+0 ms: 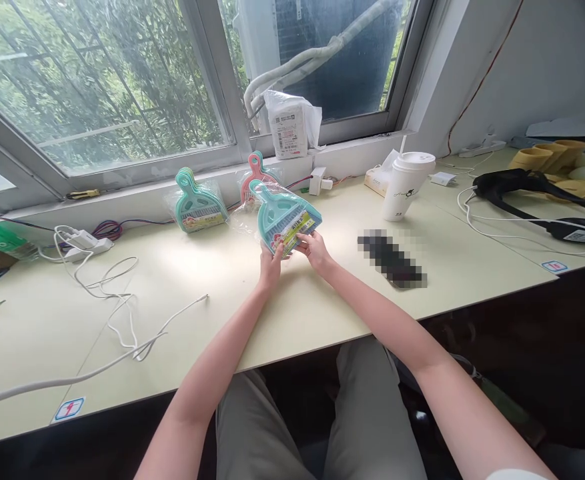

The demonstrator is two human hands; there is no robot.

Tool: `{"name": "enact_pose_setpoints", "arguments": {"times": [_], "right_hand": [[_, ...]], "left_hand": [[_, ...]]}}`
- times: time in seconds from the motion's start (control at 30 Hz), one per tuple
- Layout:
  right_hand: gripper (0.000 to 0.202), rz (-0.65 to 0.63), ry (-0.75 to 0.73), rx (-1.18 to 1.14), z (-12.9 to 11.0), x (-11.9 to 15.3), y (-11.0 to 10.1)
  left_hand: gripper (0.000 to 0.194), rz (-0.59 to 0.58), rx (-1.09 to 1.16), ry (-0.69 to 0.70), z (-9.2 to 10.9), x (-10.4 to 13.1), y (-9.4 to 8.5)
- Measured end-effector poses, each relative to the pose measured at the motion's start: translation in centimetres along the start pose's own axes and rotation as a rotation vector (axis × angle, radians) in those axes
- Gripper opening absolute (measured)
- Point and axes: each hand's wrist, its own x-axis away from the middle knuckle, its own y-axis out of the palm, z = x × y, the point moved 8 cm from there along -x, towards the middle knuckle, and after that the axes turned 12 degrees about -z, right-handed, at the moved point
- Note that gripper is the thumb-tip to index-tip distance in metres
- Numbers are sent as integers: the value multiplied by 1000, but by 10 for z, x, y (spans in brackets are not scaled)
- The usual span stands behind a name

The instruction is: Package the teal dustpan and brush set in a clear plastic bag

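Both of my hands hold one teal mini dustpan-and-brush set [282,215] in a clear plastic wrapper, lifted just above the desk. My left hand [271,264] grips its lower left edge. My right hand [313,248] pinches the lower right edge by the yellow label. A second teal set [197,203] in its wrapper leans against the window ledge to the left. A pink set [253,177] stands behind the one I hold, partly hidden by it.
A white lidded paper cup [405,185] stands to the right, with a dark blurred object [391,257] lying in front of it. White cables [117,300] and a charger [86,241] sprawl across the left of the cream desk [322,300]. A black device [537,193] lies far right.
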Motion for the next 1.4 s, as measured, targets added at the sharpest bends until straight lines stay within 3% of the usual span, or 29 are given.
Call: {"name": "enact_pose_setpoints", "arguments": {"times": [0.13, 0.37, 0.7, 0.97, 1.17, 1.4], "right_hand": [[5, 39, 7, -32, -2, -3, -6], [5, 135, 26, -69, -2, -6, -22], [23, 192, 142, -12, -3, -8, -35], [31, 150, 134, 10, -9, -4, -34], [38, 117, 94, 167, -11, -4, -34], [34, 156, 78, 146, -12, -4, -37]], "left_hand": [[62, -15, -14, -2, 2, 1, 4], [57, -62, -84, -18, -5, 2, 6], [39, -126, -386, -26, 13, 12, 11], [33, -152, -404, 72, 22, 17, 14], [35, -198, -511, 38, 16, 15, 15], [39, -202, -511, 60, 14, 14, 14]]}}
